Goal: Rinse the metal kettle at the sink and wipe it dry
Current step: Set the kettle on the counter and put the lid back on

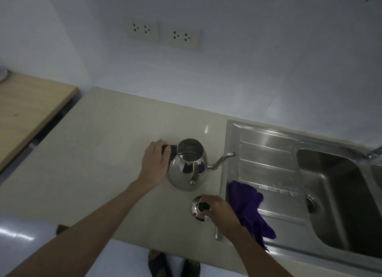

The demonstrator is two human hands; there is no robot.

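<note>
A shiny metal kettle [187, 169] stands upright on the beige counter [99, 152], lid off, its thin spout pointing right toward the sink. My left hand [155, 163] is wrapped around the kettle's black handle on its left side. The metal lid [199, 209] with a black knob lies on the counter just in front of the kettle, and my right hand [219, 210] has its fingers closed on that knob. A purple cloth [248, 208] lies crumpled on the sink's drainboard, right beside my right hand.
The steel sink [268, 159] has a ribbed drainboard with water drops and a deep basin [341, 204] at right. Two wall sockets [163, 34] sit above the counter. A wooden tabletop [26, 109] is at left. My feet show below the counter edge.
</note>
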